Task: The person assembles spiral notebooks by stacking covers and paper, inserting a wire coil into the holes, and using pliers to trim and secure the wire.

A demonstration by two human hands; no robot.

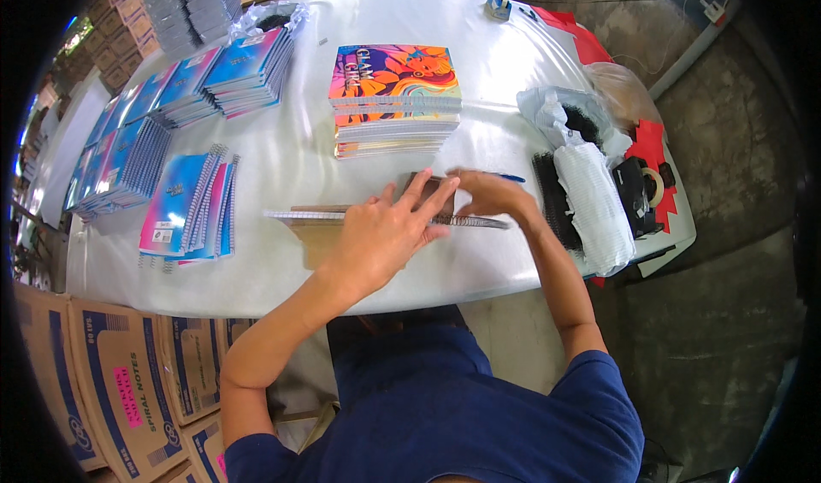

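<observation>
In front of me a notebook with a brown cardboard cover stands nearly on edge, its white page edges facing up. A dark wire coil runs along the line of this edge and sticks out to the right. My left hand lies across the notebook with its fingers spread. Close to the left fingertips, my right hand is bent inward above the coil, fingers curled; what they grip is hidden. Between the hands shows a small dark brown piece. A blue pen lies behind my right hand.
Beyond my hands stands a stack of orange-covered spiral notebooks. Blue and pink notebooks lie in piles at left. A white wrapped bundle, dark coils and a tape roll crowd the right. Cardboard boxes stand below left.
</observation>
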